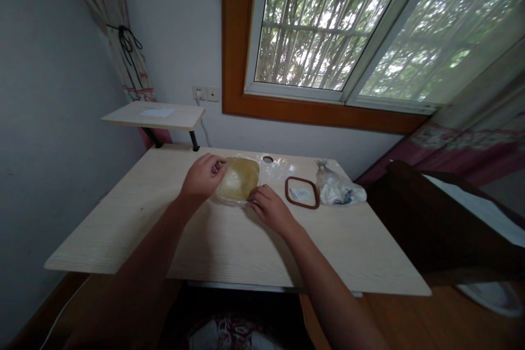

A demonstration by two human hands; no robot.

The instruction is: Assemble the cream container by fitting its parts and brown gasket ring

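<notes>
A clear, yellow-tinted plastic food container (238,179) lies on the pale wooden desk (123,235), between my hands. My left hand (202,176) grips its left side, fingers curled over the rim. My right hand (268,209) holds its near corner. To the right lies a brown rubber sealing ring (286,191) with a small white paper packet (301,194) inside it. Beyond that is a crumpled clear plastic bag (338,186) with white contents. A thin transparent sheet (279,167) lies behind the container, partly hidden by glare.
A round cable hole (267,159) is set in the desk near the back edge. A raised shelf (153,115) stands at the back left, with a white sheet on it. A dark fabric-covered piece of furniture (410,219) stands beyond the desk's right edge.
</notes>
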